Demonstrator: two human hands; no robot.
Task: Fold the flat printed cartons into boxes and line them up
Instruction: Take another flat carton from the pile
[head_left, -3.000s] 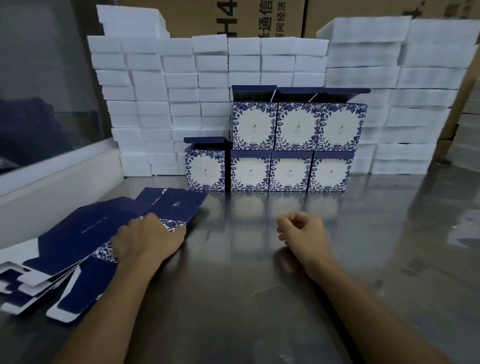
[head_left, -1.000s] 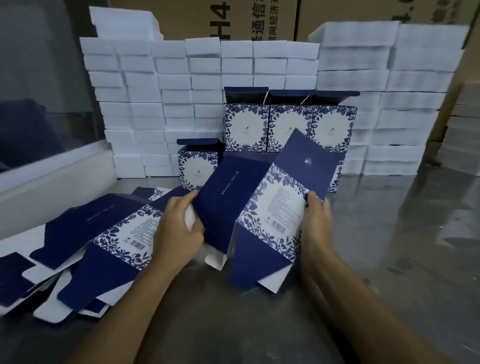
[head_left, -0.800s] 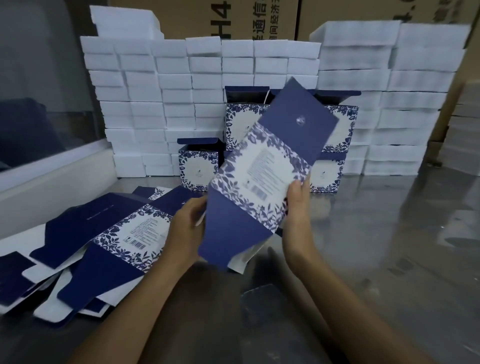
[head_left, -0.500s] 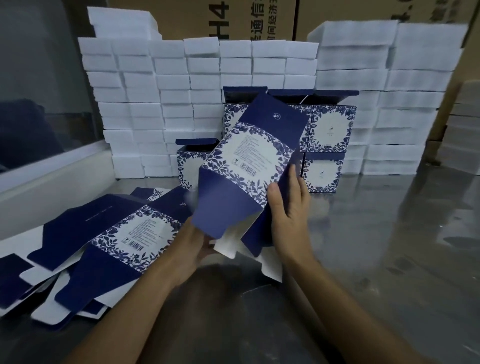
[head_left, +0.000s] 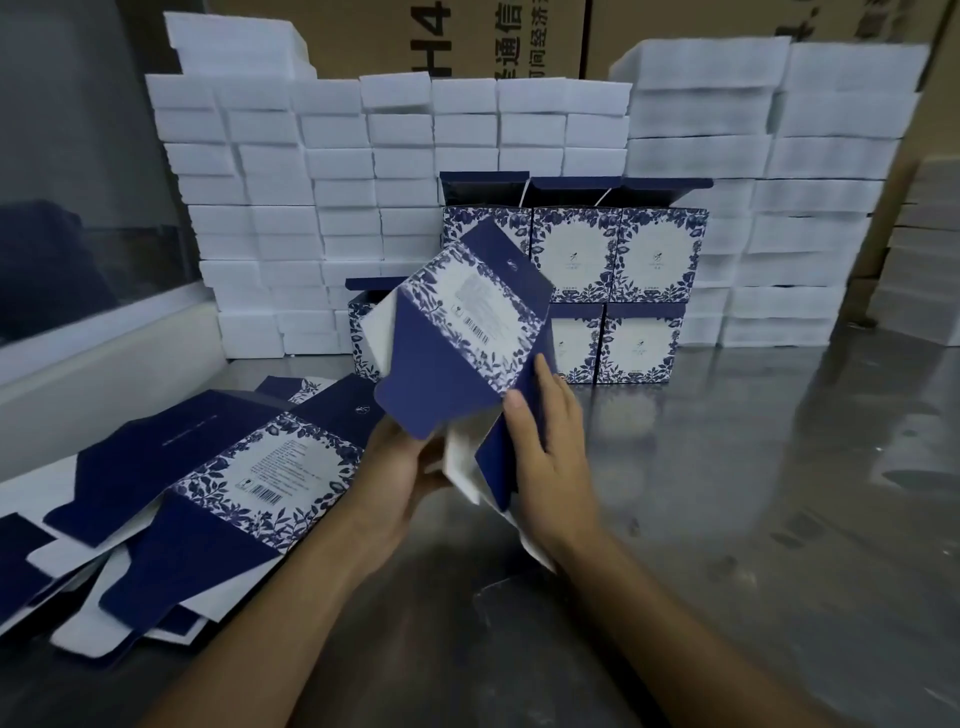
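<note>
I hold one blue-and-white printed carton (head_left: 457, 338) up over the steel table, partly opened, its white inside showing at the left and below. My left hand (head_left: 400, 483) grips it from underneath. My right hand (head_left: 545, 441) lies against its dark blue right side with fingers straight and the thumb on the front edge. A pile of flat cartons (head_left: 208, 488) lies to the left. Several folded boxes (head_left: 618, 306) stand stacked in two rows at the back, lids open.
Walls of white foam blocks (head_left: 395, 156) rise behind and beside the folded boxes, with brown shipping cartons (head_left: 519, 36) behind them. A white ledge under a window (head_left: 104, 358) runs along the left. The steel table (head_left: 753, 493) stretches to the right.
The carton has been lifted from the pile, turned upright and is opening from flat into a tube. My right hand slid onto its right side; my left hand moved beneath it.
</note>
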